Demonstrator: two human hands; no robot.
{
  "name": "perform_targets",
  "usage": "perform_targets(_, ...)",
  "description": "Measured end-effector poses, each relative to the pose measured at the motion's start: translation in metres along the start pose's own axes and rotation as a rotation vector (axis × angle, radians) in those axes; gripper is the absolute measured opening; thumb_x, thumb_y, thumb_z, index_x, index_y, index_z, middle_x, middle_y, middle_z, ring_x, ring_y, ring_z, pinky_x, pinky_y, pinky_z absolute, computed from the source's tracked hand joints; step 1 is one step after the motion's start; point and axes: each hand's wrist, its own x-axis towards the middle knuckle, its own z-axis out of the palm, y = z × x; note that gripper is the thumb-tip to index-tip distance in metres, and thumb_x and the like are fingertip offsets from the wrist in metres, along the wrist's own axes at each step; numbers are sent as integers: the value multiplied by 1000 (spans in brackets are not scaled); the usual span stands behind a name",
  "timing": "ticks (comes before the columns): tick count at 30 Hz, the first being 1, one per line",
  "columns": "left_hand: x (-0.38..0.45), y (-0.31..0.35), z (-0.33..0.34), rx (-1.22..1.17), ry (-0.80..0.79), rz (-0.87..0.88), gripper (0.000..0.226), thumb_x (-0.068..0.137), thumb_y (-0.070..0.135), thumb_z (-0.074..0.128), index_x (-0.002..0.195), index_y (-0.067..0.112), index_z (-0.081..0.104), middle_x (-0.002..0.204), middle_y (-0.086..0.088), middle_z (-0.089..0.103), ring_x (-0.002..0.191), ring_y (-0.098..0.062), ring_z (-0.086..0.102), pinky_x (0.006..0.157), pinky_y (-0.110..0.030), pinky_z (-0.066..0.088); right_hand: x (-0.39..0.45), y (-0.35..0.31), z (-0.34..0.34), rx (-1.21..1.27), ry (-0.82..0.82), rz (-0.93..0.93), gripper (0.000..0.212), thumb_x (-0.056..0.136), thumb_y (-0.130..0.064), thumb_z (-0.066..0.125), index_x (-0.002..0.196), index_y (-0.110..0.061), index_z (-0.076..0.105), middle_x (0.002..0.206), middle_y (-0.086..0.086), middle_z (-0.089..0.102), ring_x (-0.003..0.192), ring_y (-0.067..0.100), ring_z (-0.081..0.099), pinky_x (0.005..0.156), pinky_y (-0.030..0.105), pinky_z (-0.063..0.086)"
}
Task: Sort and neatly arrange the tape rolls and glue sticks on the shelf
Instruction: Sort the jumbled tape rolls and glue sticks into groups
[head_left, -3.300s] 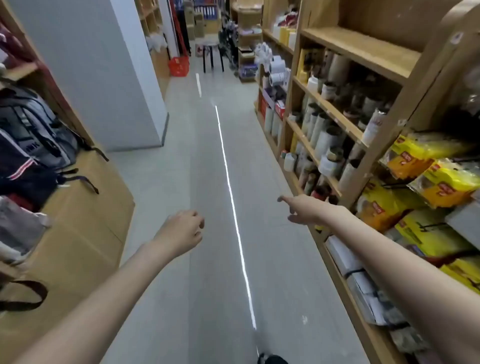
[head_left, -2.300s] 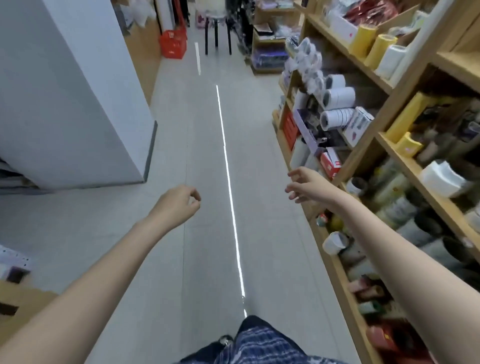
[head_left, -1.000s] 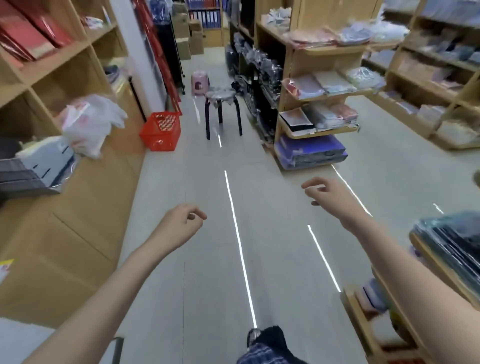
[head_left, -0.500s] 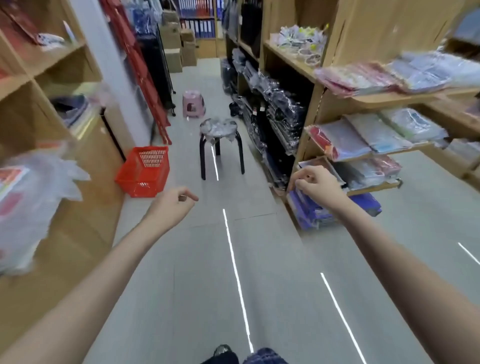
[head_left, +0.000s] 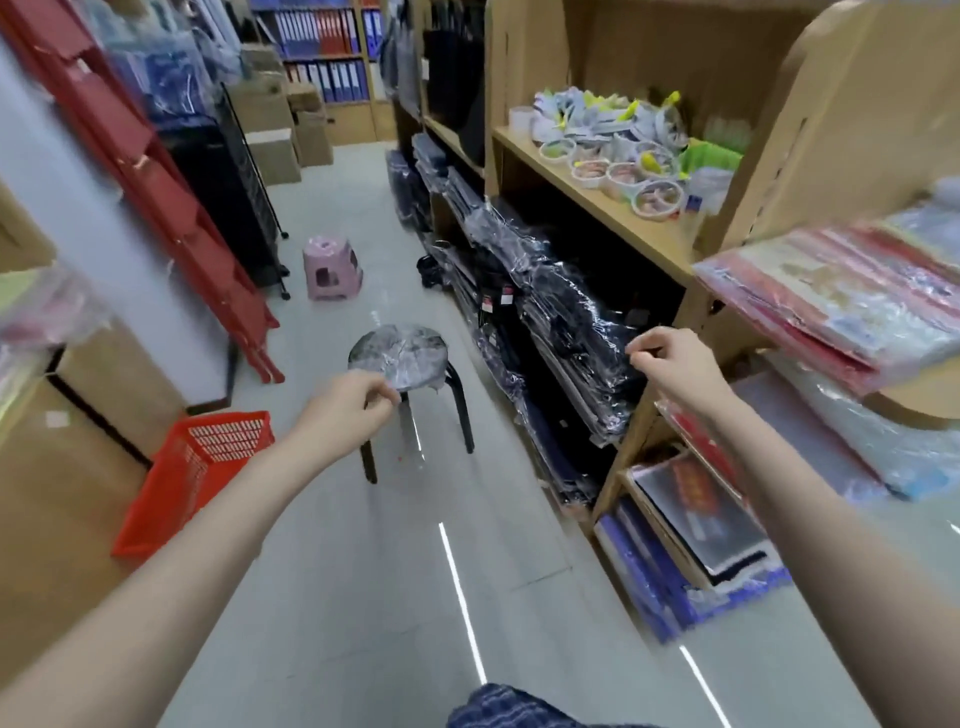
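Observation:
My left hand (head_left: 345, 408) hovers in front of me over the aisle floor, fingers loosely curled and holding nothing. My right hand (head_left: 670, 364) is raised at the same height near the right-hand shelving, also loosely curled and holding nothing. On a wooden shelf board (head_left: 587, 195) further along on the right lie several small round rolls (head_left: 618, 161) in clear wrapping, out of reach of both hands. They are too blurred to tell if they are tape. I see no glue sticks.
A black stool (head_left: 410, 384) with a plastic-wrapped seat stands in the aisle just beyond my left hand. A pink stool (head_left: 332, 267) stands further on. A red basket (head_left: 195, 475) sits on the floor at left. Wrapped dark goods (head_left: 561, 322) fill the right shelves.
I have walked on down the aisle, so the black stool and red basket are much nearer. Both hands keep the same raised, loosely curled pose.

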Motion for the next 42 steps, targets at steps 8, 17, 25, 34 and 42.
perform_targets(8, 256, -44, -35, -20, 13, 71, 16, 90, 10, 50, 87, 19, 63, 101, 0, 58, 93, -12, 49, 77, -26, 35, 228, -63, 65, -198, 144, -204, 21, 88, -8, 51, 105, -5, 63, 119, 13, 47, 118, 33, 35, 95, 38, 29)
perform_targets(17, 506, -46, -34, -250, 82, 158, 24, 87, 6, 48, 80, 18, 67, 87, 0, 60, 76, -11, 51, 71, -25, 37, 405, -60, 51, -205, 315, 120, 41, 84, -6, 59, 123, 4, 49, 120, 29, 46, 117, 40, 42, 99, 38, 28)
perform_targets(25, 669, 8, 15, -364, -95, 174, 22, 88, 8, 48, 84, 14, 69, 87, -11, 65, 85, -29, 59, 78, -34, 47, 513, -10, 34, -230, 391, 293, 34, 87, -11, 54, 119, 0, 49, 120, 22, 51, 115, 37, 44, 97, 44, 36)
perform_targets(34, 791, 34, 21, -606, 75, 5, 28, 88, 4, 45, 79, 19, 67, 72, 3, 58, 63, -13, 47, 64, -28, 41, 660, 2, 61, -285, 314, 102, 25, 87, -12, 53, 109, -4, 61, 113, 21, 49, 116, 38, 38, 89, 32, 22)
perform_targets(42, 876, 49, 27, -477, 117, -4, 20, 88, 8, 48, 83, 11, 67, 83, -3, 60, 84, -19, 55, 78, -31, 45, 706, 19, 55, -512, 249, -17, 26, 86, -21, 57, 107, -5, 61, 128, 17, 42, 123, 35, 30, 100, 47, 29)
